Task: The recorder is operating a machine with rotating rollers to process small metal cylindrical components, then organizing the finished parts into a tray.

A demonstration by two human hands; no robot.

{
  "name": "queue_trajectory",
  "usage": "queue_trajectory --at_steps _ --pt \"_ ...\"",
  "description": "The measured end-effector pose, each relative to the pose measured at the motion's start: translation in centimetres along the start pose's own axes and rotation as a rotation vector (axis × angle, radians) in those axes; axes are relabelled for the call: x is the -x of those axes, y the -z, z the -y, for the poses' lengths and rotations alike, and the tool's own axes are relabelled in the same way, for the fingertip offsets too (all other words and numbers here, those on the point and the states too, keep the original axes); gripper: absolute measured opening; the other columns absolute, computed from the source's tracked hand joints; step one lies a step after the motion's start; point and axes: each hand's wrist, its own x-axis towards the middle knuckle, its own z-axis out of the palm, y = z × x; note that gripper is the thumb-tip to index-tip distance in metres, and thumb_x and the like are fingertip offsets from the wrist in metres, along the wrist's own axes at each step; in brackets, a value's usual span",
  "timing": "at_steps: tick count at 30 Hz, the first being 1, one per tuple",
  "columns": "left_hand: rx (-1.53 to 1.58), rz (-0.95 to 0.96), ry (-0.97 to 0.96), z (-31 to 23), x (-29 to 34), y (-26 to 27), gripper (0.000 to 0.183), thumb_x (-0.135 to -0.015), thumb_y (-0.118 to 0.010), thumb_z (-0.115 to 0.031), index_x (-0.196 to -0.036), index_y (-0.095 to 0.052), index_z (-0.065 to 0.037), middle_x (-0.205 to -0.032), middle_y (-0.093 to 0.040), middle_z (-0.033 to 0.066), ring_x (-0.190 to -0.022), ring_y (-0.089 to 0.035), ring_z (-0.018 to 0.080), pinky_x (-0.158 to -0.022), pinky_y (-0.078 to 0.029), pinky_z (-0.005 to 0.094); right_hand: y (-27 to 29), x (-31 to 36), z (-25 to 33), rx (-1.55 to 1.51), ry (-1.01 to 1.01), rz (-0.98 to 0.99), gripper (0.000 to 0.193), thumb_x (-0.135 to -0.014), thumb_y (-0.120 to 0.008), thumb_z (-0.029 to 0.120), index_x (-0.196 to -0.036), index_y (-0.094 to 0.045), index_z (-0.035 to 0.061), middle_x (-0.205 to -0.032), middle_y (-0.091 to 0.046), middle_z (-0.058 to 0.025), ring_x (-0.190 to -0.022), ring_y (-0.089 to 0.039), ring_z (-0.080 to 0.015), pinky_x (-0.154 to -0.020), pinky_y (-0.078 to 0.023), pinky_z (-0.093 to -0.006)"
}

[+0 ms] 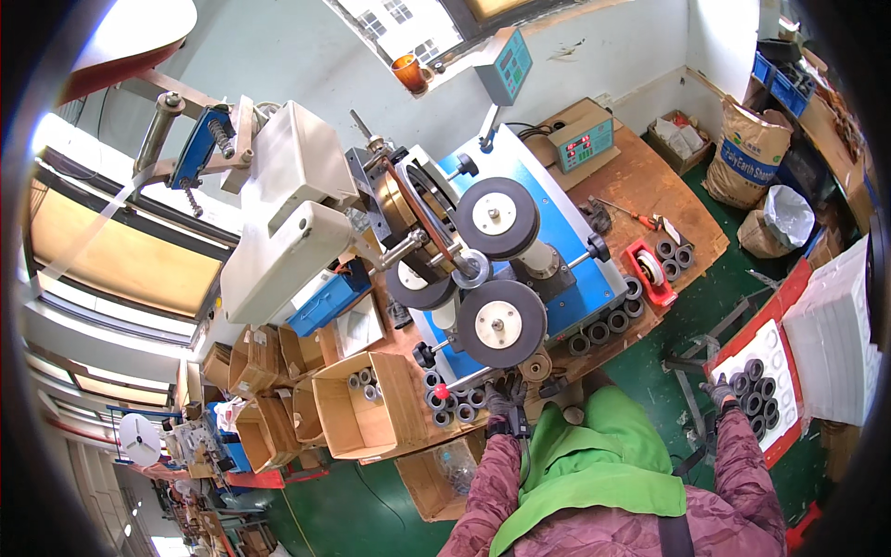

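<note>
My left hand (pixel 506 397), in a dark grey glove, is at the front edge of the bench below the lower black roller (pixel 502 325). Its fingers look stretched out, and no held thing shows. My gloved right hand (pixel 720 394) reaches out to the white tray (pixel 778 349), close beside the dark rings (pixel 759 397) lying there; its fingers appear apart, though small in view. On the blue winding machine (pixel 566 269), a pale grey ring (pixel 471 268) sits between the black rollers. More dark rings (pixel 436 401) stand near my left hand.
A cardboard box (pixel 357 436) with a few rings stands left. Rings (pixel 599 332) line the bench's right front, beside a red tape holder (pixel 652 272). Control boxes (pixel 583 144) sit at the back. White sheets (pixel 832 334) are stacked right; a sack (pixel 748 153) stands behind.
</note>
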Motion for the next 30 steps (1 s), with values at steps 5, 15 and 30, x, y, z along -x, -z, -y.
queue_trajectory --at_steps 5,15,30 --pt "-0.019 -0.037 0.008 -0.4 -2.0 1.7 0.053 -0.086 -0.035 -0.053 -0.121 -0.036 -0.013 -0.132 -0.040 0.0105 -0.118 -0.041 0.0350 -0.091 -0.034 0.0543 0.2 0.7 0.8 0.069 0.013 0.020 0.106 -0.066 -0.065 0.056 -0.136 -0.011 -0.0039 -0.138 -0.026 -0.0215 -0.127 -0.028 -0.0329 -0.101 -0.029 -0.0327" --pt "0.101 -0.006 0.103 -0.7 -3.9 3.2 0.054 -0.086 -0.033 -0.053 -0.123 -0.034 -0.014 -0.133 -0.039 0.0082 -0.118 -0.042 0.0343 -0.089 -0.034 0.0574 -0.4 -0.6 0.3 0.032 0.002 0.042 0.109 -0.065 -0.066 0.055 -0.137 -0.008 -0.0032 -0.139 -0.024 -0.0214 -0.128 -0.027 -0.0309 -0.102 -0.029 -0.0311" --pt "0.033 0.009 0.003 -0.1 -0.3 0.2 0.053 -0.086 -0.037 -0.052 -0.123 -0.035 -0.014 -0.132 -0.039 0.0114 -0.120 -0.039 0.0345 -0.091 -0.034 0.0555 -1.0 -2.3 -0.9 0.057 0.016 0.039 0.108 -0.067 -0.065 0.057 -0.136 -0.007 -0.0032 -0.139 -0.024 -0.0221 -0.128 -0.027 -0.0305 -0.102 -0.028 -0.0297"
